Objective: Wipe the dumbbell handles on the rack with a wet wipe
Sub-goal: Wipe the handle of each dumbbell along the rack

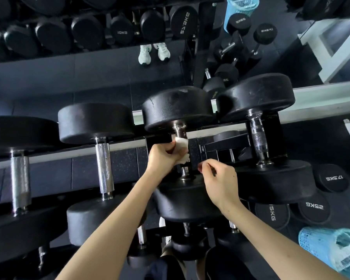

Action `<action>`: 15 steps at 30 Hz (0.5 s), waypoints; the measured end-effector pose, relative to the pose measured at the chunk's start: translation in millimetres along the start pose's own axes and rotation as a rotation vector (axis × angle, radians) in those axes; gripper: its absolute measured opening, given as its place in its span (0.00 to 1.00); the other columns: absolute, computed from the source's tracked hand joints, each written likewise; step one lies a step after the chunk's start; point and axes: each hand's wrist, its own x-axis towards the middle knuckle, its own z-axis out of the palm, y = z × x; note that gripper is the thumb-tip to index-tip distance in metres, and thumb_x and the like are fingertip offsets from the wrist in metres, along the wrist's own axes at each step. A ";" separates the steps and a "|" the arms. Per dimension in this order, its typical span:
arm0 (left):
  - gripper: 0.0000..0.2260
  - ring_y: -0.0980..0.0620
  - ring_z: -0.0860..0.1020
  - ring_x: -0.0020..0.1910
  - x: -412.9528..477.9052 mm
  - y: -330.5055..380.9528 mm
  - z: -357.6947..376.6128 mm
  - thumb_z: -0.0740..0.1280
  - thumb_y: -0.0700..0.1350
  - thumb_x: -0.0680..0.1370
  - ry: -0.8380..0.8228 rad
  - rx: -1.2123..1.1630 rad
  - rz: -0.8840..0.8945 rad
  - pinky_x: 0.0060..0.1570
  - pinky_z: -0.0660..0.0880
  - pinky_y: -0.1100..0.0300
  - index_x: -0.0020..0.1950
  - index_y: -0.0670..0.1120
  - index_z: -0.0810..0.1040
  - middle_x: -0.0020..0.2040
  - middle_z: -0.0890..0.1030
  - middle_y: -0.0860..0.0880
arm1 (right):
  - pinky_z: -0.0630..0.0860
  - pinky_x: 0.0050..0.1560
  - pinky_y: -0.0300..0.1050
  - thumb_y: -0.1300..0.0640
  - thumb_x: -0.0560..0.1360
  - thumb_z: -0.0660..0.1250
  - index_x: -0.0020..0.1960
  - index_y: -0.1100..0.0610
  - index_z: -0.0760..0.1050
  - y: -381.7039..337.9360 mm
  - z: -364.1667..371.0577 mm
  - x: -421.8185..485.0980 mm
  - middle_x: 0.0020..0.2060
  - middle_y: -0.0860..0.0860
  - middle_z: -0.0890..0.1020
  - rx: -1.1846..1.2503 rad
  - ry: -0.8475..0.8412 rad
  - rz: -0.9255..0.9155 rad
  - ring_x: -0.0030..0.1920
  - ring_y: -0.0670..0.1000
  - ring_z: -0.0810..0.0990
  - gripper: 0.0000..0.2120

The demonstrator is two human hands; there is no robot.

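Four dumbbells are laid side by side on the upper tier of the rack [220, 146], across the middle of the frame, and the centre dumbbell [178, 108], third from the left, is the one being worked on. Its handle [179, 129] is wrapped in the wet wipe [181, 142], which is gripped by the left hand [162, 156]. The fingers are clenched round wipe and bar together, just below the far head. Bare chrome can be seen above the wipe and again below it, next to the closer head. The right hand [218, 178] is held just right of centre, over the near head, its fingers loosely curled with nothing seen between them. The wipe is judged to be thin, soft and light, so it can be folded round the bar and made to follow its curve. Being damp, it should slide, though it may be snagged or torn by any knurling. The dumbbell is judged heavy and rigid enough to sit firm in its cradle while rubbed, so no steadying should be needed. The best hold is thought to be a full wrap at the bar's middle, drawn toward each collar in turn. The left neighbour's handle [104, 168] and the right neighbour's handle [258, 138] are uncovered. A blue mesh basket [329, 251] is seen at the lower right.
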 end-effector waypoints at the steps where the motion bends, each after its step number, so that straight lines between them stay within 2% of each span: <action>1: 0.13 0.55 0.74 0.34 -2.7 -3.0 -1.0 0.75 0.48 0.71 -0.024 0.040 -0.013 0.38 0.73 0.57 0.38 0.38 0.80 0.32 0.78 0.48 | 0.74 0.30 0.44 0.61 0.77 0.61 0.43 0.58 0.81 0.8 0.3 -0.3 0.28 0.48 0.80 -0.006 -0.005 -0.004 0.29 0.47 0.78 0.10; 2: 0.12 0.57 0.73 0.32 -5.8 -4.2 -2.4 0.75 0.46 0.71 -0.051 0.063 -0.023 0.37 0.72 0.59 0.35 0.39 0.78 0.30 0.76 0.52 | 0.68 0.27 0.39 0.61 0.77 0.61 0.43 0.58 0.81 1.8 0.6 -0.3 0.25 0.45 0.76 -0.011 -0.007 -0.004 0.25 0.45 0.73 0.10; 4: 0.16 0.66 0.70 0.25 -13.1 -5.3 -3.1 0.74 0.45 0.71 -0.097 0.124 -0.032 0.31 0.69 0.67 0.28 0.44 0.72 0.22 0.72 0.58 | 0.60 0.25 0.34 0.60 0.77 0.60 0.44 0.56 0.81 4.3 1.1 0.4 0.20 0.43 0.70 -0.010 -0.003 0.006 0.21 0.44 0.67 0.10; 6: 0.18 0.66 0.67 0.21 -12.6 -5.6 -3.4 0.74 0.45 0.71 -0.111 0.203 -0.022 0.26 0.65 0.70 0.27 0.46 0.70 0.18 0.70 0.58 | 0.59 0.25 0.34 0.60 0.78 0.60 0.44 0.56 0.81 5.9 1.6 0.9 0.20 0.43 0.69 0.005 -0.002 0.008 0.21 0.44 0.65 0.11; 7: 0.17 0.65 0.67 0.22 -9.6 -5.3 -3.4 0.75 0.46 0.71 -0.107 0.202 -0.036 0.26 0.67 0.67 0.27 0.45 0.71 0.19 0.71 0.57 | 0.59 0.25 0.35 0.60 0.78 0.60 0.44 0.57 0.81 6.6 2.0 1.1 0.20 0.44 0.70 0.010 -0.006 0.008 0.21 0.44 0.65 0.11; 9: 0.11 0.58 0.76 0.29 -6.5 -0.9 -2.0 0.76 0.45 0.70 -0.074 0.076 -0.090 0.35 0.77 0.56 0.32 0.41 0.79 0.28 0.79 0.53 | 0.61 0.25 0.37 0.60 0.78 0.60 0.45 0.57 0.81 7.0 2.4 0.9 0.22 0.46 0.74 0.014 -0.014 0.009 0.22 0.44 0.67 0.11; 11: 0.07 0.47 0.83 0.39 -5.7 1.1 1.0 0.76 0.43 0.70 -0.037 -0.063 -0.118 0.46 0.79 0.48 0.40 0.39 0.83 0.38 0.84 0.45 | 0.64 0.25 0.39 0.60 0.78 0.59 0.46 0.57 0.81 6.8 1.8 0.9 0.25 0.50 0.78 0.017 -0.015 0.008 0.24 0.47 0.70 0.11; 13: 0.04 0.47 0.83 0.38 -5.0 7.0 3.8 0.74 0.40 0.72 0.009 -0.142 -0.112 0.45 0.79 0.51 0.39 0.40 0.83 0.37 0.84 0.44 | 0.73 0.30 0.44 0.60 0.78 0.59 0.46 0.57 0.81 6.3 0.9 1.1 0.29 0.51 0.81 0.018 -0.014 0.016 0.28 0.51 0.77 0.11; 15: 0.10 0.50 0.80 0.31 -2.0 15.6 6.3 0.69 0.37 0.75 0.054 -0.260 -0.106 0.37 0.78 0.58 0.33 0.41 0.79 0.30 0.80 0.45 | 0.78 0.39 0.51 0.60 0.77 0.60 0.45 0.57 0.81 6.0 1.2 0.9 0.33 0.50 0.83 0.045 -0.009 0.021 0.35 0.53 0.81 0.11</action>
